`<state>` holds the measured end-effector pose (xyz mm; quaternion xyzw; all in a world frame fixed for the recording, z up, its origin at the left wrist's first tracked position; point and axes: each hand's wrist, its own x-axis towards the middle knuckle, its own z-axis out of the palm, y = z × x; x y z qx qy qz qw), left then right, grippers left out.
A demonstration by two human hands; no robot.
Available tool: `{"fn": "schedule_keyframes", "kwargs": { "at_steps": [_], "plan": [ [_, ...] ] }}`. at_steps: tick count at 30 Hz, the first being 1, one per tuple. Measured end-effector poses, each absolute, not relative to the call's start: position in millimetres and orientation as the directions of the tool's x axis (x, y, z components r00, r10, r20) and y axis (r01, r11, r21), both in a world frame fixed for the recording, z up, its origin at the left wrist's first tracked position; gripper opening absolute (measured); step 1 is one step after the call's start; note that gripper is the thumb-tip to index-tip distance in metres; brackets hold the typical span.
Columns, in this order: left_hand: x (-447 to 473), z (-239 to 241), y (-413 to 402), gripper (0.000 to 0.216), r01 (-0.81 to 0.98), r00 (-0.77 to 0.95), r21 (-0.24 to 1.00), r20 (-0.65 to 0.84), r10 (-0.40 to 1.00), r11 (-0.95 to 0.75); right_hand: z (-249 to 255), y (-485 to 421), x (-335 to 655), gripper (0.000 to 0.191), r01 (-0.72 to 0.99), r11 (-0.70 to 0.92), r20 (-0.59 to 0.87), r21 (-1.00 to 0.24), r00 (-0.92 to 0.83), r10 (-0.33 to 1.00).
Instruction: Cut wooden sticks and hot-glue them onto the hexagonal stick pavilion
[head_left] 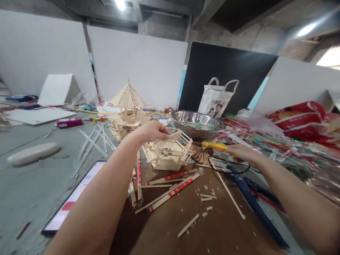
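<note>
My left hand [152, 131] is closed, its fingertips pinching the top rail of a small hexagonal frame of wooden sticks [170, 151] that sits on a brown board [186, 219]. My right hand [240, 152] is closed around a yellow tool [214, 145], probably a glue gun, whose tip points left toward the frame. A black cord [228, 166] loops below that hand. A taller stick pagoda with a pointed roof [127, 106] stands behind the frame.
Loose chopsticks in red-printed wrappers [172, 184] and stick offcuts lie on the board. Blue-handled cutters [252, 202] lie at right. A steel bowl [198, 122], a white bag [217, 97] and red packages [297, 118] stand behind. A phone [73, 198] lies at left.
</note>
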<state>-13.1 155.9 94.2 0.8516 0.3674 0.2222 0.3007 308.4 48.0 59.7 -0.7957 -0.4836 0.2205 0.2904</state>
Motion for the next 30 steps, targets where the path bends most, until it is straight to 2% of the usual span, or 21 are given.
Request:
{"fn": "schedule_keyframes", "kwargs": {
  "at_steps": [4,7,10,13,17,19,22,25,30],
  "plan": [
    [-21.2,96.5,159.3,0.027,0.439,0.591,0.729,0.207,0.78,-0.526,75.8,32.2,298.6,0.009,0.262,-0.29,-0.118,-0.92,0.522,0.845],
    [-22.3,95.1,161.0,0.026,0.408,0.593,0.764,0.194,0.782,-0.499,88.6,19.0,286.3,0.018,0.038,-0.184,-0.145,-0.982,0.466,0.873],
    [-19.8,91.8,162.2,0.022,0.367,0.594,0.819,0.158,0.789,-0.441,96.9,7.8,270.0,0.021,-0.064,-0.137,-0.151,-0.988,0.44,0.885],
    [-16.7,88.1,163.5,0.02,0.268,0.583,0.897,0.139,0.8,-0.351,97.4,-1.5,251.1,0.015,-0.009,-0.155,-0.147,-0.988,0.383,0.912],
    [-14.3,85.7,163.7,0.019,0.171,0.563,0.95,0.124,0.817,-0.262,87.9,-6.9,222.0,0.011,0.034,0.001,0.006,-0.999,0.174,0.985],
    [-13.4,86.1,162.3,0.019,0.144,0.557,0.962,0.115,0.823,-0.232,82.5,-6.1,206.1,0.02,0.029,0.049,0.054,-0.998,0.171,0.984],
    [-12.1,87.5,159.5,0.016,0.091,0.572,0.977,0.106,0.813,-0.191,76.6,-4.5,184.3,0.025,0.126,0.09,0.116,-0.988,0.217,0.969],
    [-9.9,87.1,158.1,0.015,0.032,0.598,0.989,0.099,0.796,-0.146,71.9,-5.8,170.4,0.022,0.2,0.138,0.182,-0.97,0.221,0.958],
    [-2.5,81.6,157.3,0.014,-0.054,0.67,0.997,0.073,0.739,-0.049,63.1,-11.1,166.2,0.016,0.255,0.159,0.208,-0.954,0.178,0.962]
  ]
}}
